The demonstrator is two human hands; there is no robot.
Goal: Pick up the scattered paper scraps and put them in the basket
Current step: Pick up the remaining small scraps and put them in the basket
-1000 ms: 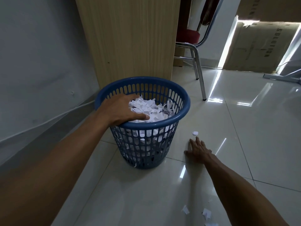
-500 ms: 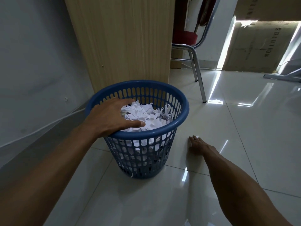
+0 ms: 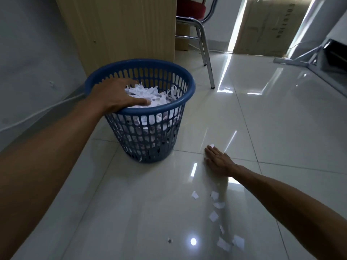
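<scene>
Over rim of blue slotted plastic basket (image 3: 161, 107): left hand (image 3: 114, 96), spread on white shredded paper (image 3: 150, 92). Right of basket: flat, straight-fingered right hand (image 3: 218, 162) touching small white scrap (image 3: 212, 146).

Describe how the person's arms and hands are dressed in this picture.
The left forearm and right forearm are bare, with no sleeve or cuff in the frame. The left hand and right hand wear no gloves; no watch, bracelet or ring shows on either.

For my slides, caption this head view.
The left hand rests on the blue basket; the right hand lies flat on the floor beside a paper scrap.
</scene>
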